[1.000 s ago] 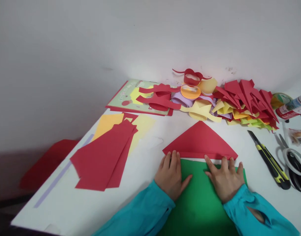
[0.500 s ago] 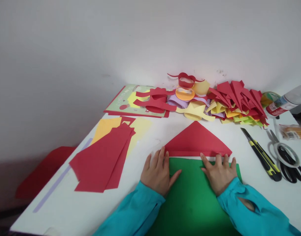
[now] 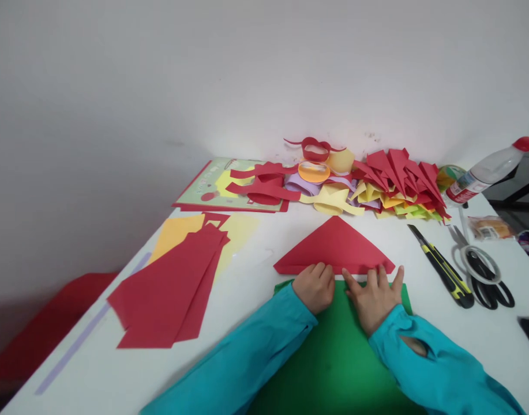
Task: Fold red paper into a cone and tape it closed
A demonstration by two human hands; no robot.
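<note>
A sheet of red paper, folded into a triangle, lies point away from me with a narrow folded strip along its near edge. My left hand is curled into a fist, its knuckles against the middle of that strip; nothing shows in its fingers. My right hand rests with fingers spread, the tips pressing the right half of the strip. Under both hands and forearms lies a green sheet, just on the near side of the triangle.
To the left lie cut red paper pieces. Paper crowns or bands and a pile of folded red paper line the wall beside a bottle. A utility knife, scissors and a tape roll lie right.
My left hand has moved right from the triangle's left corner to the middle of the strip, its spread fingers now curled. My right hand stays on the right half. The view has shifted slightly.
</note>
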